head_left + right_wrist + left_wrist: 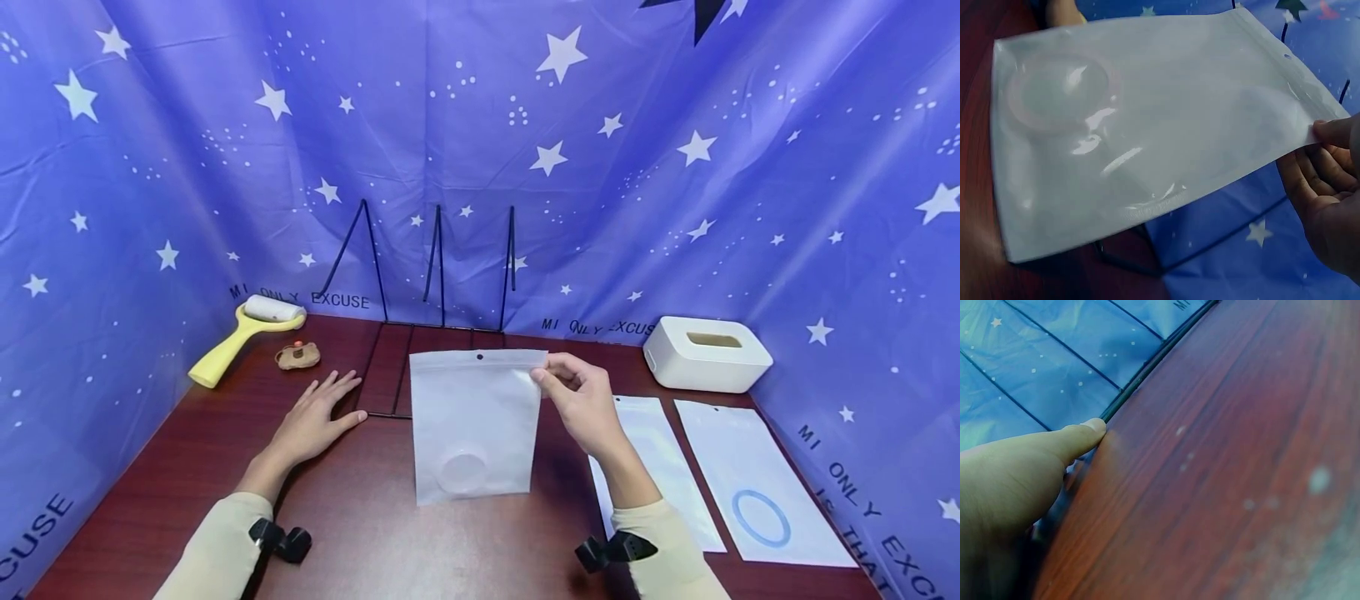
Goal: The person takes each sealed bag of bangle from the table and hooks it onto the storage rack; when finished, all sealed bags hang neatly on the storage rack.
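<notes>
A white zip bag [477, 408] hangs upright above the table, a small hole near its top edge. My right hand [585, 400] pinches its upper right corner between thumb and fingers. A pale round ring [1063, 94] shows through the bag's lower part. Behind the bag stands a black wire rack [442, 321] with three bent prongs; the bag hides part of its base. My left hand [315, 421] lies with fingers spread at the rack's left front corner. In the left wrist view, the thumb [1088, 434] touches the front wire.
Two more white bags, a plain-looking one [660, 442] and one with a blue ring [761, 517], lie at right. Behind them stands a white tissue box [707, 354]. A yellow-handled lint roller [243, 333] and a small brown object [297, 356] lie at left. Starry blue cloth [450, 125] surrounds the table.
</notes>
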`<state>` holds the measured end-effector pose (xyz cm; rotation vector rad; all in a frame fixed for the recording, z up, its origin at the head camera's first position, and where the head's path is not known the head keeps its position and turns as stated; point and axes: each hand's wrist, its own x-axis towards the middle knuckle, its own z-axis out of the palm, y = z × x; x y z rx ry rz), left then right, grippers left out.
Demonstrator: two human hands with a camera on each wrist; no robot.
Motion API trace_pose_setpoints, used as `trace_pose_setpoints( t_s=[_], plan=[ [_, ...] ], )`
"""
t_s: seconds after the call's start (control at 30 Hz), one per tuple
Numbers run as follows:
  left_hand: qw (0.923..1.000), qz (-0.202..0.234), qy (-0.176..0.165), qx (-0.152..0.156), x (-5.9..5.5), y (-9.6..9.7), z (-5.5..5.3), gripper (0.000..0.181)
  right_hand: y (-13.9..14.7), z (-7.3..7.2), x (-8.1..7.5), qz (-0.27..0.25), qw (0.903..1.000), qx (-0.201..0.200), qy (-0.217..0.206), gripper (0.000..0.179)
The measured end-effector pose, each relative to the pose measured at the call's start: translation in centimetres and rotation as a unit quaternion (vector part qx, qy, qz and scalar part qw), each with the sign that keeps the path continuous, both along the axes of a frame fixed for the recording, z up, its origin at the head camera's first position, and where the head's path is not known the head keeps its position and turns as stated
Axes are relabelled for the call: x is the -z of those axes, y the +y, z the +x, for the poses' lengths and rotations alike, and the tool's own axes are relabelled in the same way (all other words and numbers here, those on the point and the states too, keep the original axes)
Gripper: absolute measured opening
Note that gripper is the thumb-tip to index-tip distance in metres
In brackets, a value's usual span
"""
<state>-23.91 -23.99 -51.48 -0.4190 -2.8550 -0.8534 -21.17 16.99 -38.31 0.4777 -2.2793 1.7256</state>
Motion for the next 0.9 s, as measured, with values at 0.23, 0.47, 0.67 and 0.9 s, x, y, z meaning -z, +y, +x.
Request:
trace_pose_setpoints(
  t_s=[0.23, 0.47, 0.67, 0.9],
  plan=[
    [0.9999, 0.003, -0.008, 0.007, -0.5, 0.0, -0.1, 0.069, -2.2, 0.4, -1.1, -0.015, 0.9995, -0.019, 0.020, 0.007],
    [0.9986, 0.041, -0.031, 0.009, -1.5, -0.5, 0.7, 0.063, -4.8, 0.2, -1.9, -0.012, 0.9980, -0.047, 0.041, 0.006],
    [0.9946, 0.078, -0.048, 0.048, -3.3, -1.3, 2.5, 0.057, -6.6, -0.4, -2.4, -0.027, 0.9962, -0.060, 0.058, 0.005],
    [0.9787, 0.153, -0.090, 0.103, -5.8, -1.2, 5.0, 0.042, -8.7, -0.8, -2.6, -0.043, 0.9941, -0.072, 0.068, 0.006]
  ],
)
